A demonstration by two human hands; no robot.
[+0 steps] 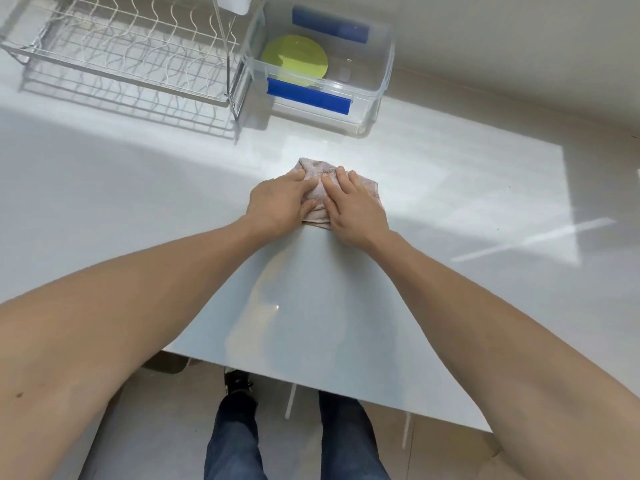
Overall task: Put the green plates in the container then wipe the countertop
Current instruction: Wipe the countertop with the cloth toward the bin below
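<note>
The round flat plates [294, 60] are lime green; the clear plastic container [377, 88] around them carries two royal-blue clips [309, 95]; the folded terry cloth [320, 192] is a dusty pink-beige; the glossy table [138, 188] is pale grey-white; the wire dish rack [121, 53] shows white and silver; the trousers [235, 441] are dark blue.

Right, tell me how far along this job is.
Done: the green plates lie inside the clear container, and the dish rack holds none. In hand: left hand and right hand both press the cloth onto the countertop. Left: finishing the wipe.
</note>
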